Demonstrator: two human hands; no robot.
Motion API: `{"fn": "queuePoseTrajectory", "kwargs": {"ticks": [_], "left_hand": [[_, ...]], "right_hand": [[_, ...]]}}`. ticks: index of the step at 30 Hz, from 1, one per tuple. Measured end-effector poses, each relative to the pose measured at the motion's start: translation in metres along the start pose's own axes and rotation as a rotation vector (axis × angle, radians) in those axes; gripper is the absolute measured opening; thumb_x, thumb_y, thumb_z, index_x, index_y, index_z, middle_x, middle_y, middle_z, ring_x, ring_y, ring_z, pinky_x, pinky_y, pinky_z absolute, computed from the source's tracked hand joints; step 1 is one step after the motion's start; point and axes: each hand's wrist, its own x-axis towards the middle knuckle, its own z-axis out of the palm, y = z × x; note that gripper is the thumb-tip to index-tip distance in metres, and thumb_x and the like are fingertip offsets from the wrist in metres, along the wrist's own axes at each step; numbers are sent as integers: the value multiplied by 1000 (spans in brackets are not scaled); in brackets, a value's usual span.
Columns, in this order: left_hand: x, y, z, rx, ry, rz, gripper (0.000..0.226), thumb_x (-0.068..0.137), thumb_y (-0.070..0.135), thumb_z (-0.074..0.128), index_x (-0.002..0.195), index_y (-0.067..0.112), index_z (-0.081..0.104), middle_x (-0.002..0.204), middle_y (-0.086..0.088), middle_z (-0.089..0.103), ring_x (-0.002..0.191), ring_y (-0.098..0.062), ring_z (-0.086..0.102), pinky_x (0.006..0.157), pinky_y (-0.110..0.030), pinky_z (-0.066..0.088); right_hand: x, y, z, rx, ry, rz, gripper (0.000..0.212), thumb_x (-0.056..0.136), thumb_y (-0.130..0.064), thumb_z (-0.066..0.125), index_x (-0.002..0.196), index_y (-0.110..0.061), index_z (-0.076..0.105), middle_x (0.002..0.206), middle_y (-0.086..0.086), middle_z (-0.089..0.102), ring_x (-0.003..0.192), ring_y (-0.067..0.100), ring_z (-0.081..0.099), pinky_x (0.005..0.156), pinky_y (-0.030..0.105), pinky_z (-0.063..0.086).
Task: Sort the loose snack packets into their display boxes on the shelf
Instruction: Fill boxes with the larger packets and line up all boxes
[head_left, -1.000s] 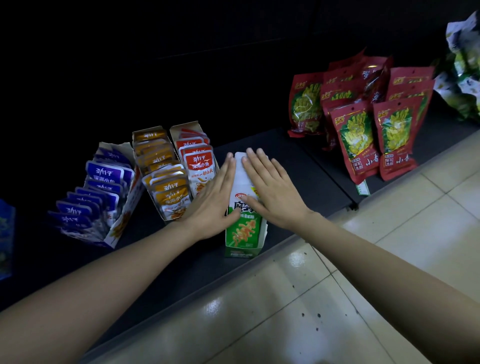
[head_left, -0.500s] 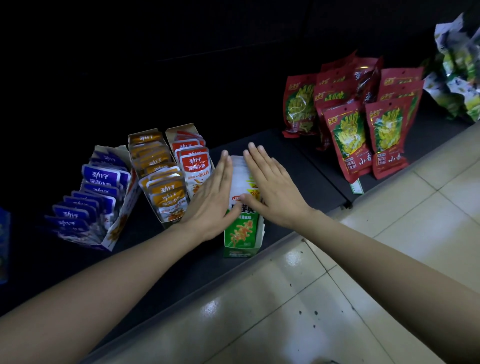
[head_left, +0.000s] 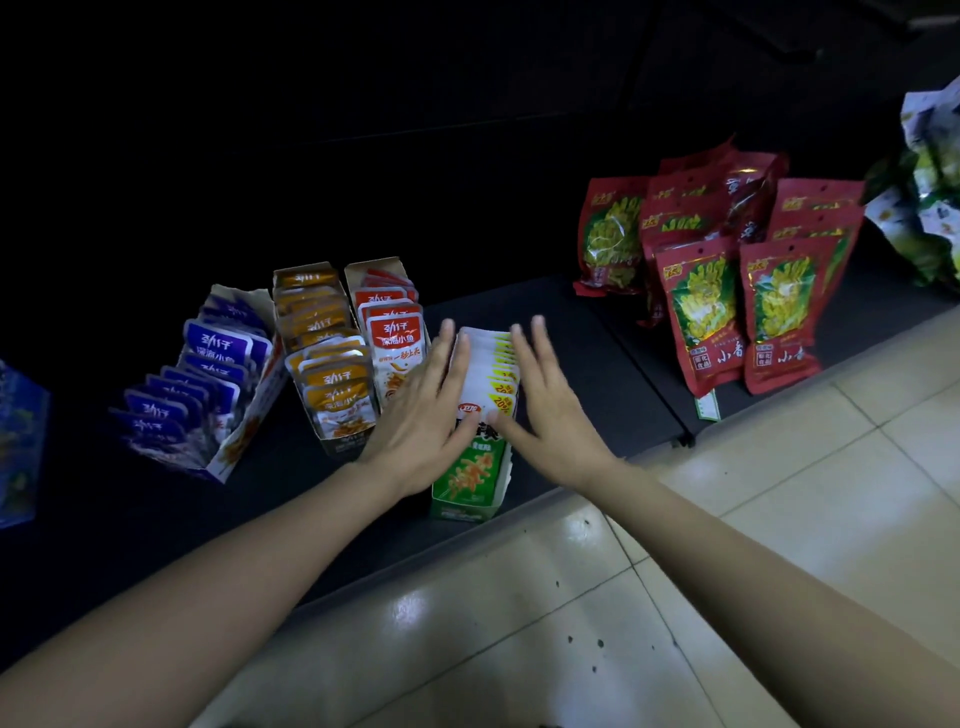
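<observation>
A green display box (head_left: 465, 496) stands at the front edge of the dark shelf (head_left: 571, 374), filled with a row of white and green snack packets (head_left: 488, 364). My left hand (head_left: 421, 410) lies flat against the row's left side, fingers straight. On the row's right side my right hand (head_left: 545, 410) presses the same way, thumb across the front packet. To the left stand a red-packet box (head_left: 392, 332), an orange-packet box (head_left: 327, 358) and a blue-packet box (head_left: 208, 384).
Red bags with yellow print (head_left: 722, 280) stand in a group on the shelf at the right. Green and white bags (head_left: 930, 192) pile up at the far right. A blue box (head_left: 21, 441) sits at the far left. Pale floor tiles (head_left: 675, 519) lie in front.
Both hands have slid apart a little along the packet row, so more packet tops show between them. The box has stayed in place.
</observation>
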Motion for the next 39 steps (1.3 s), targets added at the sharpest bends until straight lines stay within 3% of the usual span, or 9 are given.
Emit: {"fn": "queuePoseTrajectory", "kwargs": {"ticks": [4, 8, 12, 15, 20, 25, 31, 35, 39], "left_hand": [[-15, 8, -2, -177, -3, -187, 78, 101, 31, 45, 154, 19, -11, 161, 5, -9, 145, -4, -4, 118, -26, 11], [-27, 13, 4, -394, -138, -317, 71, 96, 21, 52, 148, 41, 8, 153, 4, 35, 139, -14, 35, 109, -31, 35], [-30, 22, 0, -439, -148, -421, 73, 87, 26, 53, 151, 37, 19, 145, 5, 48, 129, -17, 48, 103, -40, 44], [-29, 28, -2, -408, -111, -424, 71, 93, 19, 54, 152, 37, 19, 147, 5, 46, 130, -17, 47, 104, -40, 44], [-33, 37, -20, -321, -51, -337, 80, 98, 26, 52, 152, 36, -7, 154, 12, 25, 136, -9, 33, 110, -34, 37], [-51, 38, -54, -217, -3, -256, 80, 100, 34, 48, 153, 30, -12, 161, 5, 13, 143, -14, 25, 113, -31, 31], [-95, 14, -111, -203, 154, -218, 75, 97, 43, 49, 155, 30, 3, 154, 4, 28, 122, -14, 52, 101, -39, 45], [-136, -19, -152, -221, 293, -220, 71, 90, 63, 31, 153, 32, 19, 148, 4, 37, 129, -11, 45, 105, -36, 39], [-182, -64, -181, -210, 444, -259, 64, 92, 60, 28, 150, 36, 26, 136, 7, 45, 114, -3, 50, 92, -28, 41]], "right_hand": [[-12, 5, 1, 293, -185, 325, 105, 90, -32, 66, 152, -17, -17, 163, 5, -8, 150, 15, -4, 119, 38, 21], [-12, 4, 10, 473, -370, 565, 90, 92, -23, 61, 156, -26, -3, 140, 6, 48, 111, 24, 59, 81, 41, 59], [-7, -3, 14, 412, -330, 488, 50, 93, -11, 51, 140, -22, 40, 114, 7, 62, 85, 25, 69, 62, 44, 61], [-4, -8, 4, 308, -284, 435, 33, 91, -6, 50, 123, -14, 52, 104, 5, 64, 74, 27, 71, 57, 43, 60], [-3, -22, -25, 259, -300, 332, 22, 90, -7, 49, 108, -17, 57, 97, 6, 68, 58, 22, 70, 51, 38, 59], [-5, -62, -44, 200, -360, 279, 17, 89, -8, 47, 97, -16, 58, 92, 5, 68, 54, 18, 69, 48, 33, 58], [-2, -132, -37, 313, -371, 236, 18, 91, -5, 48, 100, -12, 62, 94, 8, 71, 69, 28, 73, 55, 45, 60], [4, -190, -19, 330, -403, 158, 20, 95, -4, 46, 107, -11, 61, 95, 7, 70, 75, 28, 72, 58, 44, 61], [21, -248, 17, 296, -434, 54, 19, 96, -7, 46, 107, -12, 61, 102, 11, 71, 76, 30, 72, 59, 44, 61]]}}
